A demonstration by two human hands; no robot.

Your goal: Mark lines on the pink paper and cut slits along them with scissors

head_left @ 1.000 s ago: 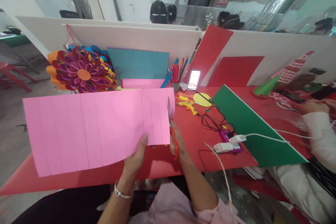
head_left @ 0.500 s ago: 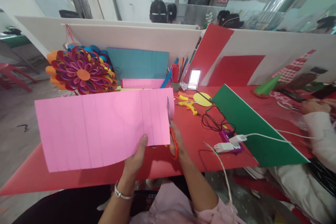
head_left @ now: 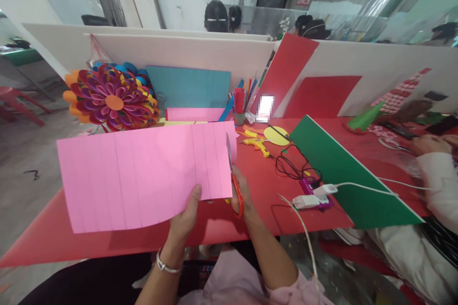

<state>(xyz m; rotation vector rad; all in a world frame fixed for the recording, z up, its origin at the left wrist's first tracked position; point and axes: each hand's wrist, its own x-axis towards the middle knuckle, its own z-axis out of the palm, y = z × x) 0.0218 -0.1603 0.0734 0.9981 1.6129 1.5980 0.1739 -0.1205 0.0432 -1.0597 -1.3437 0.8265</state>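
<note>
Pink sheet (head_left: 139, 176) has swung its left end rightward; my left hand (head_left: 186, 210) pinches its lower edge, right hand (head_left: 247, 194) grips scissors (head_left: 235, 181)

Sheet (head_left: 143, 176): smooth, matt paper with faint lines. Scissors (head_left: 236, 187): metal blades, glossy plastic handles. Bracelet (head_left: 163, 264): shiny metal. Table (head_left: 263, 181): smooth, softly lustrous. Toward its rear edge, glue gun (head_left: 256, 144): smooth plastic; rear left corner, flower (head_left: 114, 102): looped paper; near the front edge, plugs (head_left: 305, 201): glossy plastic; green board (head_left: 343, 171): smooth, matt. Wall (head_left: 200, 2): rough, patchy.
</note>
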